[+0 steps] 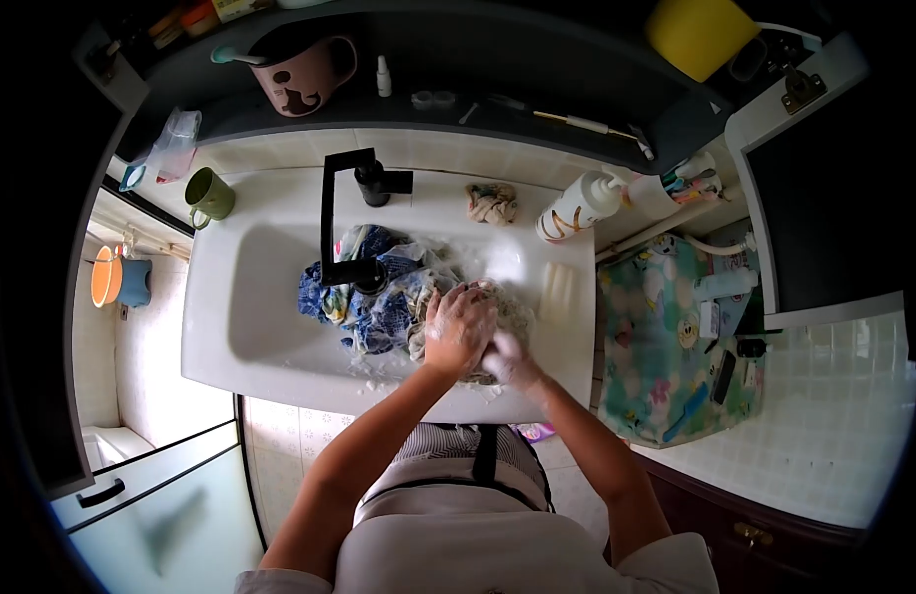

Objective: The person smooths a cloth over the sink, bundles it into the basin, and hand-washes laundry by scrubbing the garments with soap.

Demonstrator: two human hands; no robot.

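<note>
In the head view, both of my hands are together over the white sink (280,371), wet with soap suds. My left hand (460,329) presses down on a wet grey-beige cloth (517,309), its fingers curled over the fabric. My right hand (509,360) is closed right beside it at the cloth's lower edge, touching the left hand; its fingertips are hidden. Blue patterned wet clothing (379,322) lies bunched to the left, under the black faucet (351,272). White foam surrounds the fabric.
On the rim stand a green mug (209,195), a crumpled cloth (491,204), a white pump bottle (579,206) and a pale soap bar (556,292). A shelf (428,129) overhangs the back. At right, a patterned mat (641,327) carries a blue comb (685,414).
</note>
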